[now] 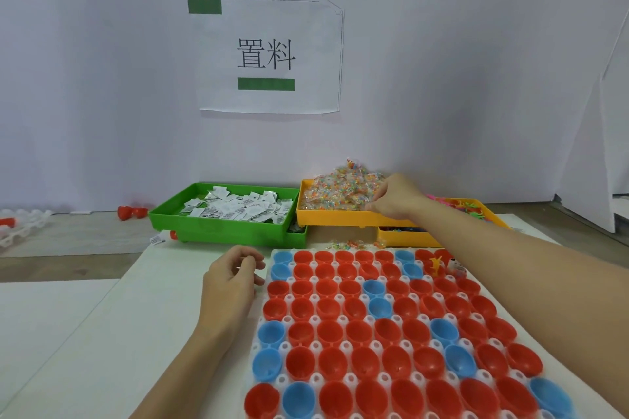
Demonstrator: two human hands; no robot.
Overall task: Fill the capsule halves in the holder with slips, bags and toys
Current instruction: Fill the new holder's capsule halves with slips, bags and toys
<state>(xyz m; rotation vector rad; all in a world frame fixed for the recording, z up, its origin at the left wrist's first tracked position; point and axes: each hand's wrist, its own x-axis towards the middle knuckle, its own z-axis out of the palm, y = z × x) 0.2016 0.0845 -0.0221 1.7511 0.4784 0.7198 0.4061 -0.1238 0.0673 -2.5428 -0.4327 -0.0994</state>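
Note:
A white holder (315, 345) in front of me carries rows of red and blue capsule halves (360, 333). Nearly all look hollow; a far-right one holds a small yellow toy (435, 264) with a slip (456, 264) beside it. My right hand (396, 196) reaches into the yellow tray (326, 216) heaped with small clear bags of coloured beads (340, 189), its fingers curled among them. My left hand (231, 279) rests on the table at the holder's far-left corner, fingers loosely curled and holding nothing. A green tray (190, 231) holds white printed slips (235, 206).
A second yellow tray (476, 209) with bright plastic toys stands behind my right forearm, and a lower tray (405, 236) sits under it. A few loose bags (350, 244) lie between trays and holder. Red capsule halves (132, 212) and another white holder (20, 224) lie far left.

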